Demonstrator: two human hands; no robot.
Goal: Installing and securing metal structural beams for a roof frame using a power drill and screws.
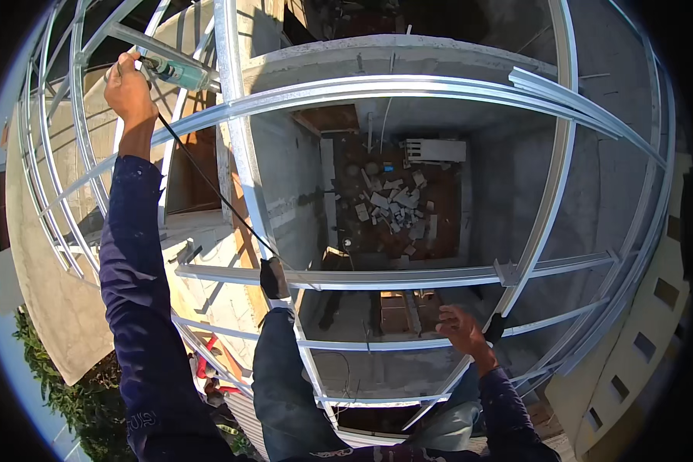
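Observation:
My left hand [131, 91] is stretched far out to the upper left, with its fingers closed round the dark rear end of a teal corded power tool [179, 73]. The tool's front end lies against or just above a galvanized steel beam [232, 61]; I cannot tell whether it touches. A black cord [208, 181] hangs from the tool and runs down toward my left foot. Low on the right, my right hand [463, 331] is above my right knee, fingers loosely bent and apart, holding nothing. Nearest to it is another steel beam [527, 269].
I am up on an open steel frame, my dark shoe [271, 279] on a crossbeam [362, 279]. Far below, broken rubble [396, 206] lies on a room's floor between concrete walls. Loose metal channels [570, 96] rest across the upper right beams. A person in red [202, 366] is below left.

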